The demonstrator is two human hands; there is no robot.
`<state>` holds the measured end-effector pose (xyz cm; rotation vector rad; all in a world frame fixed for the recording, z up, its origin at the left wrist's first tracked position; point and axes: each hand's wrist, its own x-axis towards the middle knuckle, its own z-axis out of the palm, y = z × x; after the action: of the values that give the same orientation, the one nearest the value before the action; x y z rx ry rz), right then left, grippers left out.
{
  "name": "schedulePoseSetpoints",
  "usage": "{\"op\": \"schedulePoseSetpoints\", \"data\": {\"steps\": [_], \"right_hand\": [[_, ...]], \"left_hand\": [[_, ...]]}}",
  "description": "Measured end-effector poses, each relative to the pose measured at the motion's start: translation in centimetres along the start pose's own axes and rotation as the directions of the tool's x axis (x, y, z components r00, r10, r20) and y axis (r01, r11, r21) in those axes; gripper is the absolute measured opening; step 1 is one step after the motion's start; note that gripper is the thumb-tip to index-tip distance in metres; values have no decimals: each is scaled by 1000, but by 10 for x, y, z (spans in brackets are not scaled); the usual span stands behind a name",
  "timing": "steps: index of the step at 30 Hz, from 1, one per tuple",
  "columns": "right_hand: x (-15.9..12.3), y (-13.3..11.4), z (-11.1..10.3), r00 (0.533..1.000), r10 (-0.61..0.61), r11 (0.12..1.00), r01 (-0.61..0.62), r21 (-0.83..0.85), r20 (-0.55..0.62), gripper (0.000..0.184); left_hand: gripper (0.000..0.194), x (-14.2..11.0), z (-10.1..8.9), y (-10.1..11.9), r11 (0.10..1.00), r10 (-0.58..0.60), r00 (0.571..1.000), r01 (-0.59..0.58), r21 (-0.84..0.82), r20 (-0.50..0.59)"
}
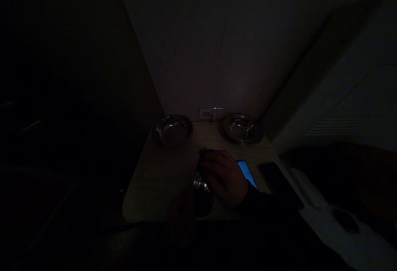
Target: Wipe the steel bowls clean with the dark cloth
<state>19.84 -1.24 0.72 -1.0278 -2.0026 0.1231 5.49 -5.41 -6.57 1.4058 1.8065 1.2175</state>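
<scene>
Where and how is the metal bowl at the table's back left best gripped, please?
Probably by the near rim of the metal bowl, coming from the person's side: it sits upright, mouth open upward, and the wall rises close behind.

Light: very dim
Counter (155,180): pale wood, beneath the fingers (218,165)
Wall (192,56): plain, beyond the fingers
Socket plate (206,113): low down, beyond the fingers

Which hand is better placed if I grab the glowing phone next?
Right, probably: your right hand is beside the glowing phone, while your left hand is farther off, beyond the shiny metal object.
</scene>
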Motion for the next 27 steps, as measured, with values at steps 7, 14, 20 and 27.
{"op": "schedulePoseSetpoints", "data": {"steps": [7, 14, 20, 27], "right_hand": [[2, 5, -3, 999, -39, 999, 39, 5, 18, 23], [1, 0, -1, 999, -36, 997, 34, 76, 29, 23], [2, 3, 2, 1000, -11, 997, 10, 71, 16, 24], [2, 2, 4, 999, 38, 997, -36, 74, -26, 23]], "left_hand": [[37, -6, 4, -11, 975, 161, 985, -149, 165, -61], [36, -16, 9, -7, 955, 236, 962, -203, 214, -140], [38, -2, 1, -3, 980, 145, 984, -128, 149, -108], [43, 3, 3, -10, 984, 134, 989, -125, 129, -69]]}}
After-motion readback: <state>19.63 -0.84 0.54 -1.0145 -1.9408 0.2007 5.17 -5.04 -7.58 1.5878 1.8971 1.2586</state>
